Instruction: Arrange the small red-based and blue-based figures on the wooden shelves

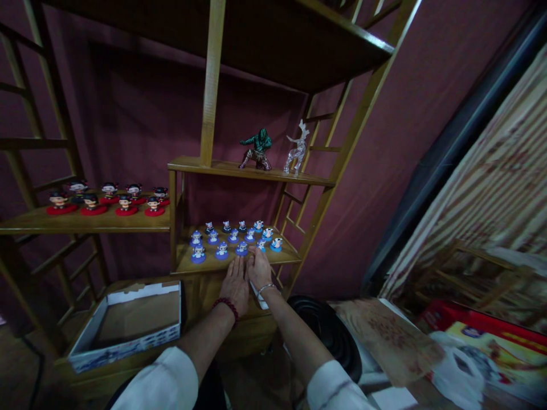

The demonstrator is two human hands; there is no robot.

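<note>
My left hand (237,283) lies at the front edge of the lower shelf (186,265), its fingers stretched out and side by side, with a dark red bead bracelet on the wrist. Right beside it, my right hand (258,269) is closed, its fingertips close to a small blue-based figurine (261,245). Whatever its fingers hold is hidden. A white strip (260,297) shows under the right palm; its kind I cannot make out. Around the hands stand rows of small figurines, among them a purple-based figurine (241,248) just ahead of my left fingers and a cow-like figurine (276,245) to the right.
Red-based figurines (125,206) stand on the left shelf. Above are a green-and-bronze figure (257,149) and a clear deer-like figure (296,151). An open cardboard tray (137,313) sits lower left. Black round objects (327,330) and a plastic bag (459,367) lie lower right.
</note>
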